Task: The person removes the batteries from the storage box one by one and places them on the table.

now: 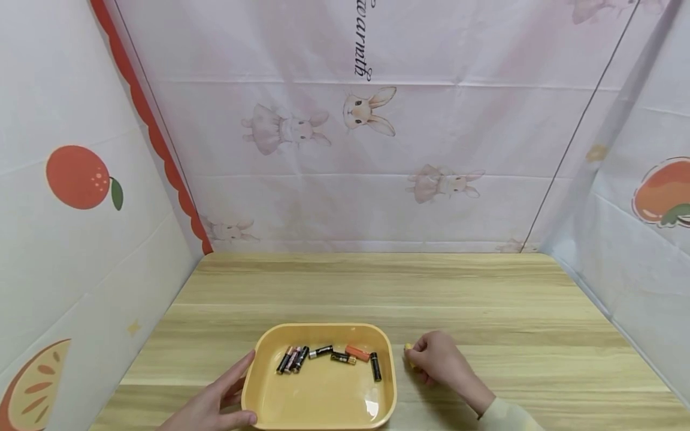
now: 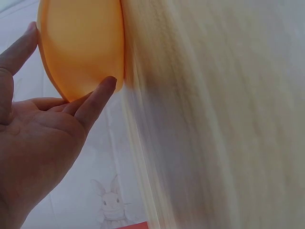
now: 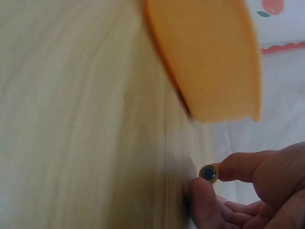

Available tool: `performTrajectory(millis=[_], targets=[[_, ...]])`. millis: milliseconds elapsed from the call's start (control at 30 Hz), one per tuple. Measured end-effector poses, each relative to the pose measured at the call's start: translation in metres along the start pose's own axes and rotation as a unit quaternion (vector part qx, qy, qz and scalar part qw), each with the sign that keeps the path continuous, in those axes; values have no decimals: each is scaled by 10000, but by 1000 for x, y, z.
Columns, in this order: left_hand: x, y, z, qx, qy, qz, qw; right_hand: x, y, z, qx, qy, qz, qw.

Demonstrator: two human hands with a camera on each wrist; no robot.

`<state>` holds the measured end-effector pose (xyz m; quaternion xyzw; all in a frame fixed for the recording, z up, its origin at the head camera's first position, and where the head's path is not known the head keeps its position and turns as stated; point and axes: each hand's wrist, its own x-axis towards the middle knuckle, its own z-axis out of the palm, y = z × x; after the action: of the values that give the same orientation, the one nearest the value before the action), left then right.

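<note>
On the wood-grain table (image 1: pixel 485 299), as the head view has it, a yellow tray (image 1: pixel 318 401) sits near the person with seven batteries lying inside: a cluster of three (image 1: pixel 292 360) side by side toward the left, then a black-and-silver one (image 1: pixel 321 352), a black-and-gold one (image 1: pixel 343 358) just beside an orange one (image 1: pixel 357 353), and a black one (image 1: pixel 375 366) by the right wall. Look at the left hand (image 1: pixel 207 402), thumb and fingers spread wide against the tray's left end! Over to the right hand (image 1: pixel 439 360), just outside the tray's right side, and yes, it pinches a yellow battery (image 1: pixel 408 347). Behind it all hangs a pale cloth (image 1: pixel 302 209) printed with rabbits.

Across to the left wrist: the tray, looking orange here, fills the top left, one digit up at its rim, another stretched fairly straight along its wall. Touching, not wrapped round!

Right wrist now, and that battery shows end-on, a dark disc in a gold ring, caught narrowly between thumb and finger. The tray stands near it but apart; whether the battery touches the table, I cannot tell.
</note>
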<state>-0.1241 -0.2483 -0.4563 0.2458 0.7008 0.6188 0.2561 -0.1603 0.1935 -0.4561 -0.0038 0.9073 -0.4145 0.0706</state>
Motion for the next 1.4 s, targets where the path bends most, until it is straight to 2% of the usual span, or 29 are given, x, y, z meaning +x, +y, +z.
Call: performTrajectory(millis=[100,300,667,1067,1400], targets=[[0,0,0,15,26,-23,10000,1,-2,4,-242,27,37,9997],[0,1,0,-4,21,-75,10000,3,-3,9,-391,122,95,9991],[0,5,1,61,120,-255,9996,3,-4,10,-229,196,148,9994],[-1,3,0,198,68,-65,9998,-1,-6,7,-126,156,247,9995],[0,3,1,55,140,-247,9996,-4,-6,3,-112,153,413,9990]])
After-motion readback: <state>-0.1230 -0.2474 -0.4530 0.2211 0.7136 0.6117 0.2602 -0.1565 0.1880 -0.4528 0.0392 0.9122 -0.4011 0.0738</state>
